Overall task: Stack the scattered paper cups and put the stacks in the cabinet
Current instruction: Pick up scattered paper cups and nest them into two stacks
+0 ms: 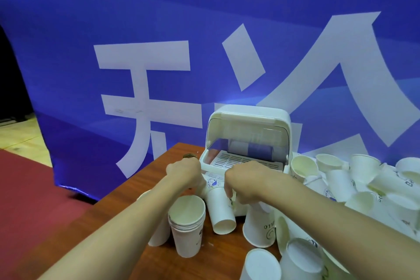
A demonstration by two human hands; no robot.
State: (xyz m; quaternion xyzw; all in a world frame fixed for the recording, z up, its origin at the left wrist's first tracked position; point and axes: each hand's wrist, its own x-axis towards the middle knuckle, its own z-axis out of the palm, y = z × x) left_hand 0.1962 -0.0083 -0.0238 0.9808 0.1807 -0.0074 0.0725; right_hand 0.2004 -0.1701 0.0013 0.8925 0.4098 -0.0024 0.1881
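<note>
A white cabinet [247, 118] with its clear lid raised stands at the back of the wooden table [127, 209]. In front of it, my left hand [184, 174] and my right hand [244, 185] both grip a white paper cup [221, 209] that lies tilted with its mouth toward me. An upright stack of several cups [187, 227] stands just below my left wrist. An upside-down cup [259, 227] stands under my right wrist. Many loose cups [354, 179] lie piled to the right of the cabinet.
More cups [295, 259] lie on their sides at the near right. Another cup [159, 232] stands behind my left forearm. A blue banner [159, 29] with white characters hangs close behind the table. Red carpet [34, 200] lies beyond the table's left edge.
</note>
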